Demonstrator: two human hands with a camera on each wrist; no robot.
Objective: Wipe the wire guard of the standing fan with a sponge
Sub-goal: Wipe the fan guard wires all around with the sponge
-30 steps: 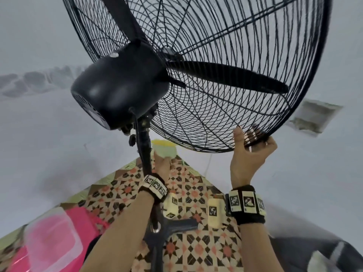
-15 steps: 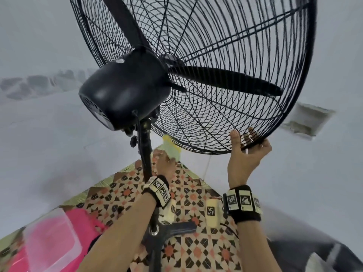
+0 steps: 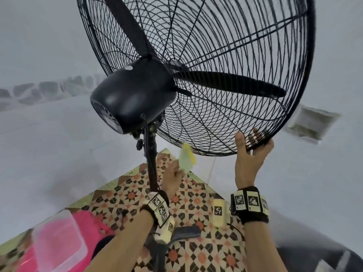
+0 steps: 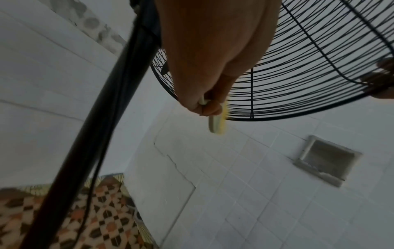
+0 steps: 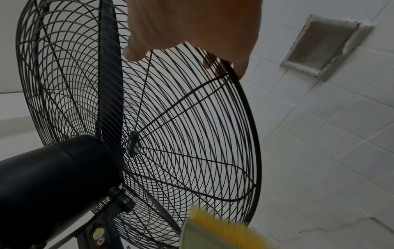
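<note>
While the wire guard (image 3: 225,79) tilts overhead on its black pole (image 3: 152,167) | right hand (image 3: 249,156) grips the guard's lower rim | left hand (image 3: 172,178) pinches the yellow-green sponge (image 3: 186,159) just beneath that rim, contact unclear.

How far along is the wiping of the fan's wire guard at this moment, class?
Done: the sponge is picked up, pinched in the left hand, and the right hand grips the wire guard at its lower rim. In hand: the sponge sits at the guard's bottom edge, motion-blurred. Left: most of the guard; which wires are already clean cannot be told.
</note>
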